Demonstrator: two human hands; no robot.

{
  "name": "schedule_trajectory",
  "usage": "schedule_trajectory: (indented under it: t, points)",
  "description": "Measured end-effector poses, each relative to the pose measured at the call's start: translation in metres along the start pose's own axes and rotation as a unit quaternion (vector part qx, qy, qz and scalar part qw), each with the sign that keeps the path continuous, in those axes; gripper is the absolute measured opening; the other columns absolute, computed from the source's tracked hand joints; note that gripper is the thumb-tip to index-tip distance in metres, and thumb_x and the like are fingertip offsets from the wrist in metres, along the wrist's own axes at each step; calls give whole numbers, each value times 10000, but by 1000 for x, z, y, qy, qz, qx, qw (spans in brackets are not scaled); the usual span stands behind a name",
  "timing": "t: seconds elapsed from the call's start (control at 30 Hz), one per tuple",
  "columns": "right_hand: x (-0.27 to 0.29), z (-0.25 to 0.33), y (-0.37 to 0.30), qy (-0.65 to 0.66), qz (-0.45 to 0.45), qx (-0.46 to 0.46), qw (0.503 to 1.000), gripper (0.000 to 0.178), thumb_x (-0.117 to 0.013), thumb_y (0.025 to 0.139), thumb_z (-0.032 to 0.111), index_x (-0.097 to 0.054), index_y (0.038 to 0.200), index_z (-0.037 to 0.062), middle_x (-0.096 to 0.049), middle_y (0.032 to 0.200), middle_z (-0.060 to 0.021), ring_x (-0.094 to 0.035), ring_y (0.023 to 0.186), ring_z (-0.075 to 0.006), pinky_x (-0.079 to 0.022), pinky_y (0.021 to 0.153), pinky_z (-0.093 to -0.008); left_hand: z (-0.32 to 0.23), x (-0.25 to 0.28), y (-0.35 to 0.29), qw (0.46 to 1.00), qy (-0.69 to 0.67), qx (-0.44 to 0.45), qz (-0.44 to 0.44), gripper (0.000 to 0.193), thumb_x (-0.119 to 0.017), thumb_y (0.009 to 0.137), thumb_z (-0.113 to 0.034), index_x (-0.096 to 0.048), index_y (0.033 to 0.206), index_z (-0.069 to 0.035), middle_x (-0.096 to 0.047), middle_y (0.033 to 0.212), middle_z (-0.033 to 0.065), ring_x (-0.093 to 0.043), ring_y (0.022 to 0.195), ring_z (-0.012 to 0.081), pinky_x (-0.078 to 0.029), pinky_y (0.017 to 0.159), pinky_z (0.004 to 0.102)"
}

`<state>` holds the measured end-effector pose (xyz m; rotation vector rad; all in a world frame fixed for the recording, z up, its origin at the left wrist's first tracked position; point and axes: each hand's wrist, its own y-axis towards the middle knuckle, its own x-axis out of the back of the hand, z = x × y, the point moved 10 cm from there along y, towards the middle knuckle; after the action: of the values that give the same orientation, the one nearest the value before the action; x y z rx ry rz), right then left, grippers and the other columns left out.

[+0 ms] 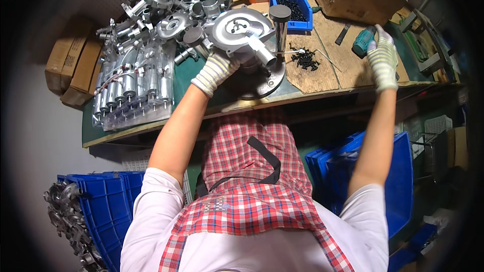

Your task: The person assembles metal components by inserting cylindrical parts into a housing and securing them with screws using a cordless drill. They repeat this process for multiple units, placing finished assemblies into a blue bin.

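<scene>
A silver metal blower housing (pixel 241 31), round with a short outlet pipe, sits on a fixture with a round metal base (pixel 262 86) and posts with dark round caps (pixel 280 13). My left hand (pixel 218 72), in a striped work glove, grips the housing's near left edge; its fingertips are partly hidden underneath. Far to the right, my gloved right hand (pixel 384 61) closes around a teal power drill (pixel 364 41), whose handle is mostly covered by the hand. Loose black screws (pixel 305 59) lie in a pile on the cardboard between the two hands.
Silver motors (pixel 128 88) in clear plastic and piled metal housings (pixel 174 24) fill the bench's left. Behind stand a blue bin (pixel 308 17) of black screws and a cardboard box (pixel 353 0). A dark flat tool (pixel 343 34) lies near the drill. Blue crates (pixel 103 211) stand below the bench.
</scene>
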<state>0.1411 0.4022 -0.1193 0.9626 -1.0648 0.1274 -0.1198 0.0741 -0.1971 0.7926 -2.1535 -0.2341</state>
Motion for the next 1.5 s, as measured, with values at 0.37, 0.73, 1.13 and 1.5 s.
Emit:
schedule_trajectory:
  t: [0.37,0.73,1.13,1.5]
  points:
    - [-19,397,-242,394,418,251,779,291,-548,912,203,-699,928,-44,-718,864,-283,-718,831,-430,-565,769,-530,4,-28,7,917,369,-151,13,507,-492,1038,-413,-409,1517,-270,-477,1516,119,-474,1385,321,-380,1166,479]
    - [-87,461,-267,442,376,345,738,518,-433,1028,409,-545,1421,92,-515,1509,-183,-498,1367,-339,-370,1153,-430,-14,-29,19,928,371,-22,21,481,-505,1047,-418,-450,1511,-301,-461,1519,141,-468,1382,353,-399,1145,457]
    - [-88,444,-281,447,215,365,788,334,-519,967,293,-682,1103,34,-730,952,-210,-688,865,-408,-554,809,-478,-12,-33,26,922,376,21,87,404,-437,1070,-344,-473,1473,-351,-447,1529,130,-471,1376,360,-414,1125,476]
    - [-57,362,-278,581,492,25,648,195,-596,978,188,-640,1019,3,-696,752,-120,-699,663,-215,-559,643,-359,9,-50,22,889,410,46,199,526,-413,1063,-219,-361,1546,-418,-392,1585,131,-459,1405,359,-405,1166,460]
